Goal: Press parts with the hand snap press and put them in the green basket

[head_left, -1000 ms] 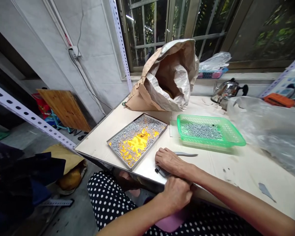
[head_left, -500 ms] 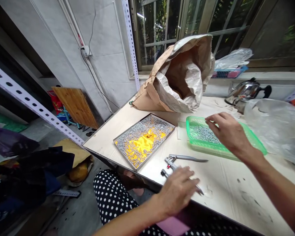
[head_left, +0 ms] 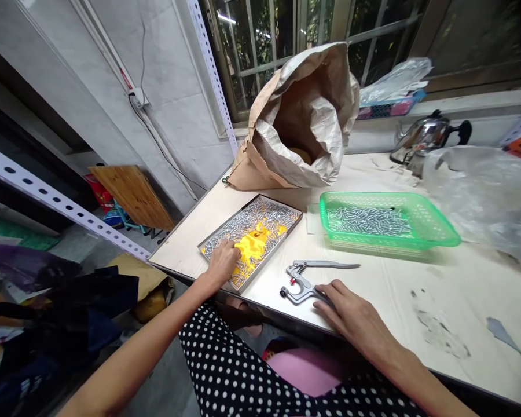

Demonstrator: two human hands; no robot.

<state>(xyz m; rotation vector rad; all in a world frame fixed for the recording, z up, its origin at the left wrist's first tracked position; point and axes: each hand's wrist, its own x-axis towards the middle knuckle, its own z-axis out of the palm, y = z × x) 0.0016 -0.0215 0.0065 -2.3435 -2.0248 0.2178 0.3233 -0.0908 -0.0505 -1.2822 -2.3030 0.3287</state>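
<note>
My left hand [head_left: 224, 262] is at the near left part of a shallow tray [head_left: 292, 229], its fingers bent together among small metal pieces [head_left: 264, 212]; whatever is between them is too small to make out. Yellow shows in the tray's middle. My right hand [head_left: 351, 313] is closed round the lower handle of grey hand pliers [head_left: 301, 289], which lie on the table with their jaws toward the left. Behind the pliers is a green basket [head_left: 445, 231] with more small metal pieces [head_left: 369, 221] in it.
A large open paper bag [head_left: 260, 165] lies behind the tray. At the back right are a metal kettle [head_left: 429, 136] and clear plastic bags [head_left: 481, 191]. The table's front edge [head_left: 269, 321] runs just above my knees. A metal post stands at the left.
My left hand has moved from the pliers to the tray at the left. My right hand has come from the green basket down to the pliers and closed on their handle.
</note>
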